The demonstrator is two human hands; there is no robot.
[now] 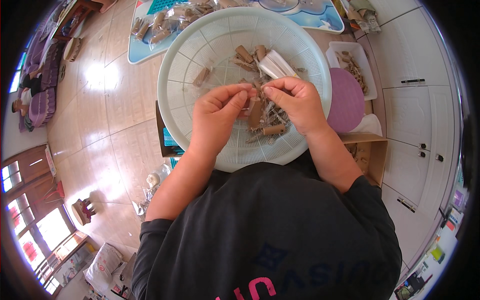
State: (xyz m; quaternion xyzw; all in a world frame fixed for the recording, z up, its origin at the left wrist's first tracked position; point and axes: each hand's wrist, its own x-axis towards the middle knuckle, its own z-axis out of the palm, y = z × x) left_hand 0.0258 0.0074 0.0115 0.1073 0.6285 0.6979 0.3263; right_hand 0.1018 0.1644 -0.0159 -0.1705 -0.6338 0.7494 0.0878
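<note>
- Over the pale basket [182, 55], left hand [216, 115] and right hand [301, 106] pinch a clear bag [248, 107].
- Uneven pulling could tear it, dropping the brown roll [255, 116].

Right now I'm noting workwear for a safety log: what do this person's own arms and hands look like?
The left hand and right hand are bare: no gloves, rings or watch show. The forearms are uncovered below short black sleeves. The black top has pink print and a faint dark-blue emblem.
</note>
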